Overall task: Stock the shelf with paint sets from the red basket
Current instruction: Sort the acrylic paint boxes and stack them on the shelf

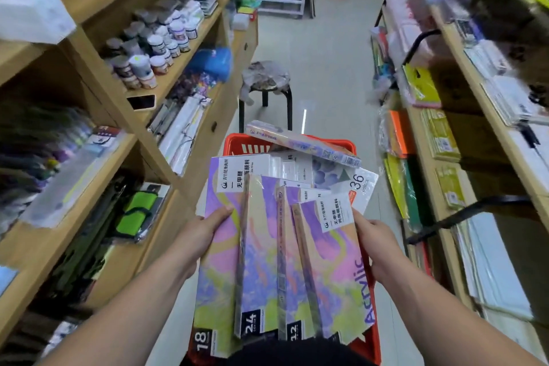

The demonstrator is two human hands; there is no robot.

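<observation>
Paint sets (279,261): four flat boxes in pastel swirl print, fanned and overlapping, held low at 6 o'clock above the basket.
18 box (217,276): leftmost and lowest of the fan, at about 7 o'clock.
24 box (258,261): laps over the right edge of the 18 box.
12 box (292,276): next to the right, partly under its neighbour.
Acrylic box (335,261): rightmost, on top, at about 5 o'clock.
Left hand (208,232): grips the fan's left edge, thumb laid flat across the face of the 18 box; the fingers are hidden beneath.
Right hand (375,239): pressed to the right edge of the Acrylic box, back of the hand showing; the fingers appear to curl under the stack, though the boxes hide them.
Red basket (237,142): under and beyond the fan, its far rim just below centre.
36 box (361,184): lies in the basket, poking out from behind the fan toward 3 o'clock.
Tilted box (303,142): rests slantwise across the basket's far rim.
Left shelf (98,169): wooden, running from 9 to 11 o'clock.
Paint jars (148,47): crowded on an upper board at 10 o'clock.
Right shelf (463,68): at 3 o'clock, blurred.
Stool (266,80): in the aisle at 12 o'clock, beyond the basket.
</observation>
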